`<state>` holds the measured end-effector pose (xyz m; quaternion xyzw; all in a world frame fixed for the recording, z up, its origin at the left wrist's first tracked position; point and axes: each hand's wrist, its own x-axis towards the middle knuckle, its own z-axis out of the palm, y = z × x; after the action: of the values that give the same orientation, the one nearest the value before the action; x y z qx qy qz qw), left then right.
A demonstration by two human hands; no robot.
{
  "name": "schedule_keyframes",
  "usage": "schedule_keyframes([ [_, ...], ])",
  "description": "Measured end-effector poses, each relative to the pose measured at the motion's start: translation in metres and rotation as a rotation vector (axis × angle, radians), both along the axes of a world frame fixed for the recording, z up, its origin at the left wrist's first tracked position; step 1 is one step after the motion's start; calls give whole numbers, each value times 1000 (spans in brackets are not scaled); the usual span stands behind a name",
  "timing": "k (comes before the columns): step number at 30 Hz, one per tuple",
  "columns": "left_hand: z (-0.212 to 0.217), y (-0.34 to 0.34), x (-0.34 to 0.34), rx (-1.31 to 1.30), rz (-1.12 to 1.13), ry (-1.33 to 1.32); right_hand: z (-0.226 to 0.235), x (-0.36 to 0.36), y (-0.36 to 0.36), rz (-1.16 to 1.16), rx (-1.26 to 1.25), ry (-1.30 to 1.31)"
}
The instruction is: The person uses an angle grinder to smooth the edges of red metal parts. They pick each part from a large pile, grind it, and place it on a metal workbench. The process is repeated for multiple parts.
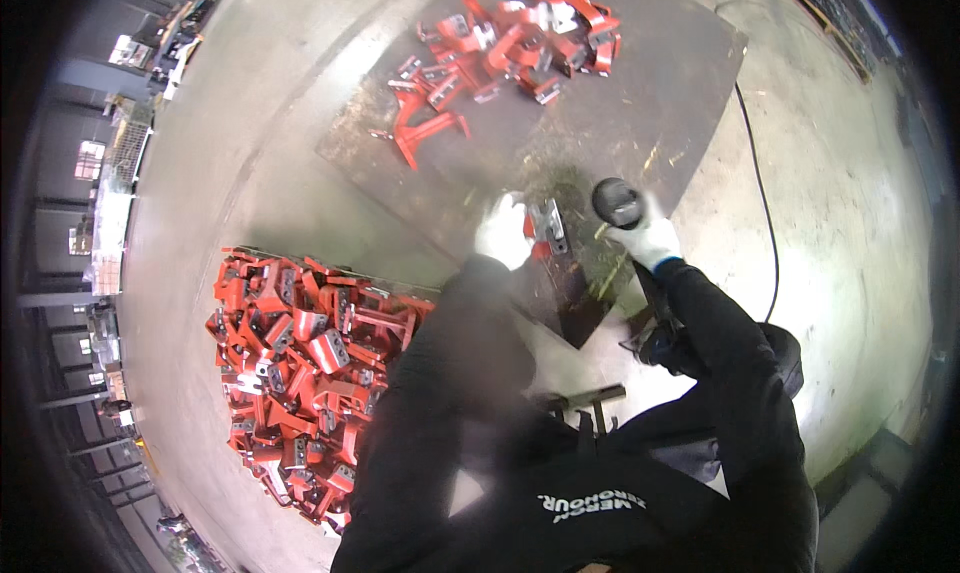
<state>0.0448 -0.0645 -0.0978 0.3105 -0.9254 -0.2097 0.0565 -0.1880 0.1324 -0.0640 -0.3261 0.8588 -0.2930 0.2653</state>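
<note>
My left hand (503, 235), in a white glove, is closed on a red metal bracket (532, 225) with a bare grey end plate (552, 227) that has holes in it. The bracket is at the near corner of a dark, worn tabletop (590, 133). To its right, my right hand (650, 237), also gloved in white, is wrapped round a black round-headed tool (617, 203). The tool's head is a dark disc, held a short way from the bracket. Its lower part is hidden by my hand, so its exact kind is unclear.
Several red brackets (520, 48) lie heaped at the tabletop's far side. A large bin heaped with similar red brackets (300, 363) stands at the left. A black cable (760, 193) runs over the concrete floor (840, 213) on the right. Shelving (120, 163) lines the left.
</note>
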Motion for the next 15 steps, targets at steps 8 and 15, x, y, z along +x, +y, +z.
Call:
schedule_keyframes([
  [8,63,-64,-52,-473,-203,-444,142,-29,29,-453,-288,-432],
  [15,194,-135,-137,-695,343,437,136,-47,55,-452,-541,-473],
])
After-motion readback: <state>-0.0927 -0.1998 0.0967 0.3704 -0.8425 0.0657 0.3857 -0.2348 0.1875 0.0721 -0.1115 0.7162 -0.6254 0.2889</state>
